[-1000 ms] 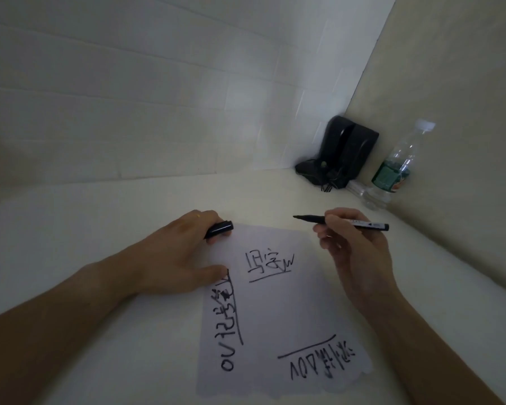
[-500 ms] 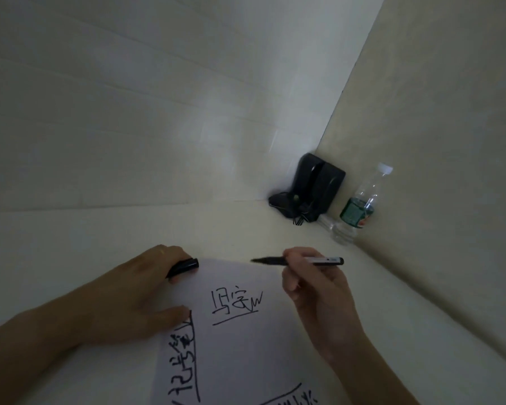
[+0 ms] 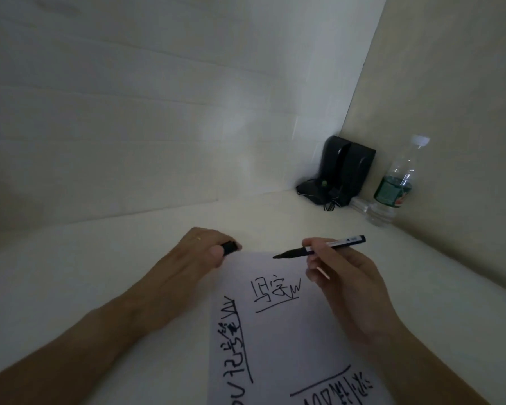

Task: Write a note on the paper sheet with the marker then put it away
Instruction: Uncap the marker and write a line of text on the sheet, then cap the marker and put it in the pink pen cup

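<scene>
A white paper sheet (image 3: 289, 340) lies on the table at bottom centre, carrying three underlined blocks of black handwriting. My right hand (image 3: 342, 279) holds the uncapped black marker (image 3: 319, 248) just above the sheet's far edge, tip pointing left. My left hand (image 3: 193, 264) is lifted beside the sheet's top left corner, its fingers closed around the black marker cap (image 3: 230, 247), whose end sticks out toward the marker tip. Cap and tip are a short gap apart.
The pale table (image 3: 100, 273) meets tiled walls in a corner at the right. In that corner stand a black device with cables (image 3: 342, 171) and a clear water bottle with a green label (image 3: 395, 185).
My left hand has lifted off the sheet's left edge and turned the cap toward the marker. The marker tip has dipped slightly toward the cap. The camera view shifted.
</scene>
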Action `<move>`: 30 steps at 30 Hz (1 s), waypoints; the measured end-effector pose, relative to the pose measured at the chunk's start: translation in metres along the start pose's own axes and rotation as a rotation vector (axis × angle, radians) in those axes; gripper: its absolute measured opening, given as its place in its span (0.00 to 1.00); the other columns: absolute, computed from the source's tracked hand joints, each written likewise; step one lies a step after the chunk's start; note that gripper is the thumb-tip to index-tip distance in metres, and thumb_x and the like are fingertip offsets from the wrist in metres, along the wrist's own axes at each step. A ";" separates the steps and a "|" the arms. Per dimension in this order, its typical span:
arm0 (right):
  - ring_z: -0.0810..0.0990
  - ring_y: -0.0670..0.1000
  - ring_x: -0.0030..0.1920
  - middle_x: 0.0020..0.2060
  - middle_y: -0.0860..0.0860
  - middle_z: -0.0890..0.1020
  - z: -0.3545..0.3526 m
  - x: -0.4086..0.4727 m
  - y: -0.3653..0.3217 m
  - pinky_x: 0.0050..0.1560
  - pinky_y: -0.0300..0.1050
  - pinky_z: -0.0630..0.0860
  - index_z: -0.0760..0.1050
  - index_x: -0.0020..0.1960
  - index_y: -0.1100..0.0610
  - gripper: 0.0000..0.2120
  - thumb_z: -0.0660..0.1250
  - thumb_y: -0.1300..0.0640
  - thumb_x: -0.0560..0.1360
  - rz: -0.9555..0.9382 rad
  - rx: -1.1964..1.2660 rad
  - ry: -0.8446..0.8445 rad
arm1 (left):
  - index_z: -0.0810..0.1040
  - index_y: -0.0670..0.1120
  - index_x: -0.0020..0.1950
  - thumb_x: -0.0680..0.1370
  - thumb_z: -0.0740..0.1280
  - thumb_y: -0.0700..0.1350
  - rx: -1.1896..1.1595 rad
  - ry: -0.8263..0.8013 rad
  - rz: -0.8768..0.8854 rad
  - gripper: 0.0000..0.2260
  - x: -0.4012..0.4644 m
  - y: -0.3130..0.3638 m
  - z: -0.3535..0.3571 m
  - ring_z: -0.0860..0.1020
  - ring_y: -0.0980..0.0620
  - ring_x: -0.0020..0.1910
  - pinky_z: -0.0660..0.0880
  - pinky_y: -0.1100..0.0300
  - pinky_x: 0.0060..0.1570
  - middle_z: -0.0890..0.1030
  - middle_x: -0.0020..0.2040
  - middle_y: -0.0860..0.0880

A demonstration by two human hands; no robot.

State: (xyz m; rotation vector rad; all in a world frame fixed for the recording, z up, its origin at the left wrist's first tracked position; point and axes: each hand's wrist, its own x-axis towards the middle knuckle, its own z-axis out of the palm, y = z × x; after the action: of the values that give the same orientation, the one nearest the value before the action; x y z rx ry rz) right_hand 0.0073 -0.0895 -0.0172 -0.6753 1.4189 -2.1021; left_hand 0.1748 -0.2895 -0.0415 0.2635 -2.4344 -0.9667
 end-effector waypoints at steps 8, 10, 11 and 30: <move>0.87 0.50 0.41 0.41 0.57 0.88 0.002 -0.001 -0.006 0.46 0.40 0.84 0.83 0.47 0.62 0.14 0.75 0.63 0.61 0.032 0.123 0.001 | 0.82 0.52 0.50 0.79 0.66 0.53 -0.135 0.110 0.060 0.07 -0.003 0.020 0.005 0.84 0.50 0.39 0.80 0.54 0.41 0.85 0.42 0.50; 0.88 0.51 0.43 0.42 0.58 0.88 0.002 -0.001 -0.006 0.44 0.39 0.83 0.84 0.45 0.62 0.15 0.77 0.62 0.58 0.008 0.135 -0.006 | 0.84 0.55 0.48 0.77 0.68 0.53 -0.168 0.146 0.046 0.06 -0.001 0.018 0.004 0.84 0.51 0.36 0.78 0.62 0.41 0.85 0.42 0.50; 0.88 0.52 0.43 0.42 0.59 0.88 0.002 -0.001 -0.005 0.44 0.39 0.83 0.85 0.45 0.63 0.16 0.77 0.62 0.57 0.001 0.148 -0.011 | 0.84 0.55 0.48 0.76 0.69 0.53 -0.183 0.153 0.036 0.06 -0.001 0.017 0.004 0.83 0.51 0.36 0.77 0.65 0.42 0.86 0.42 0.50; 0.88 0.58 0.46 0.47 0.64 0.88 0.009 -0.005 -0.005 0.49 0.42 0.84 0.86 0.47 0.63 0.15 0.77 0.64 0.60 -0.045 0.010 -0.111 | 0.87 0.49 0.50 0.75 0.74 0.46 -0.283 0.150 -0.005 0.05 -0.002 0.016 0.002 0.85 0.53 0.44 0.77 0.69 0.50 0.88 0.45 0.52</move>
State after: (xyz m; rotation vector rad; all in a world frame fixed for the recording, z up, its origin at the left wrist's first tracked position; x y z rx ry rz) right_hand 0.0162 -0.0905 -0.0106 -0.8139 1.3434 -2.0706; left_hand 0.1754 -0.2761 -0.0331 0.2334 -2.1315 -1.2316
